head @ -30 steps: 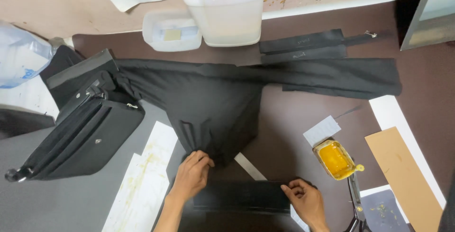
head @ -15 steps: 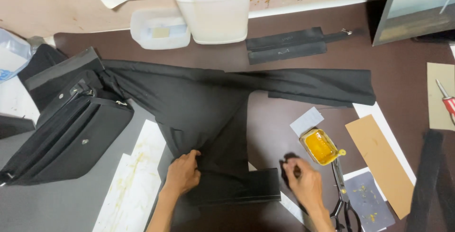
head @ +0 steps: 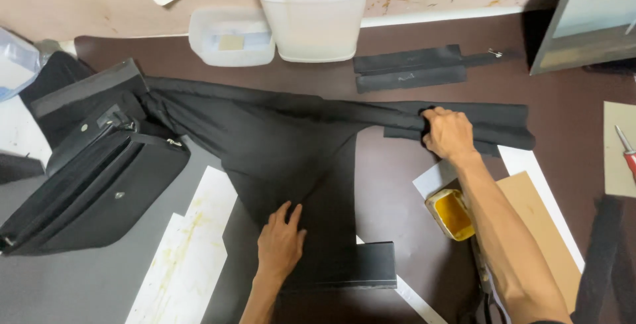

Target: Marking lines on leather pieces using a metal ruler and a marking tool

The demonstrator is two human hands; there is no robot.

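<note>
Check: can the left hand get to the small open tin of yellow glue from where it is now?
Probably not directly. The left hand lies flat on the black fabric, and the right forearm lies right beside the yellow glue tin, partly covering it.

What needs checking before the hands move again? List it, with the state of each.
1. Left hand lies flat on the black fabric: ok.
2. Right hand closed on the fabric's long right strip: ok.
3. Fabric lies smooth: not ok, folds run toward the black bag.
4. Open yellow glue tin apart from the fabric: ok, but it sits just beside the right forearm.
5. Black box panel sits on the fabric's lower edge: ok.
6. Fabric joined to the bag at the left: cannot tell.
</note>
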